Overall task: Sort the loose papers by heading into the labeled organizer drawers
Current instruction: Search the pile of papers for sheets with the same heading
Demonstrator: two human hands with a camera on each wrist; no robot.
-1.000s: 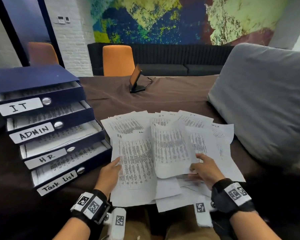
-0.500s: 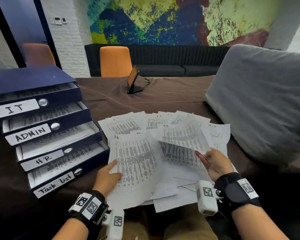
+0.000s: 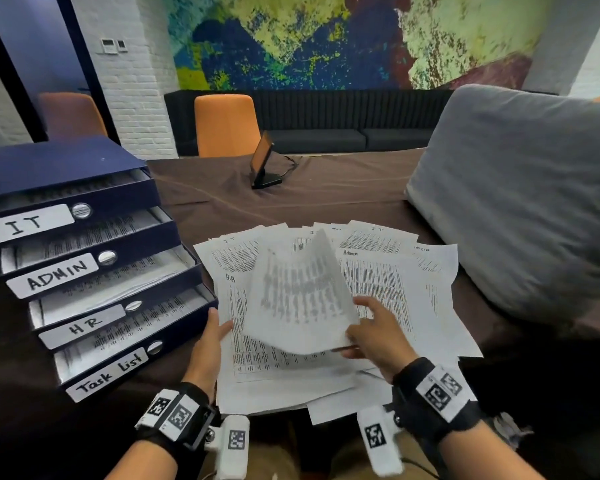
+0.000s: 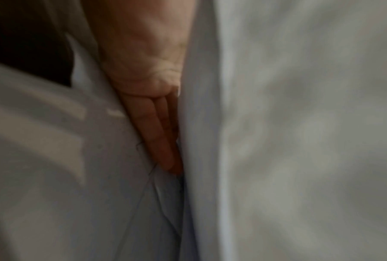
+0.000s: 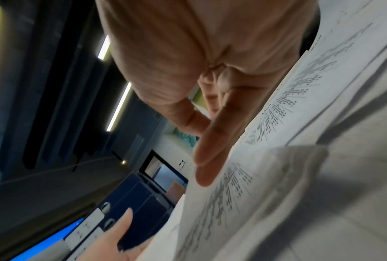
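Loose printed papers [image 3: 426,306] lie fanned over the brown table [image 3: 326,199], with headings such as IT, Admin and HR. The blue organizer [image 3: 66,161] stands at the left, its four drawers pulled out and labelled IT [image 3: 25,223], ADMIN [image 3: 56,273], HR [image 3: 84,325] and Task List [image 3: 108,372]. My left hand [image 3: 215,337] holds the left edge of the HR-headed sheet [image 3: 236,317]. Its thumb is on top, and its fingers [image 4: 157,127] lie straight underneath. My right hand [image 3: 368,327] grips the lower right corner of a lifted, blurred sheet [image 3: 298,292] that arches over the HR sheet.
A large grey cushion [image 3: 520,195] lies on the table's right side, close to the papers. A small dark screen on a stand [image 3: 264,164] sits at the far middle. Behind the table are an orange chair [image 3: 226,123] and a black sofa [image 3: 326,136].
My right hand has lifted one sheet off the pile and swung it leftward, over the HR sheet. My left hand has kept its hold on the pile's left edge.
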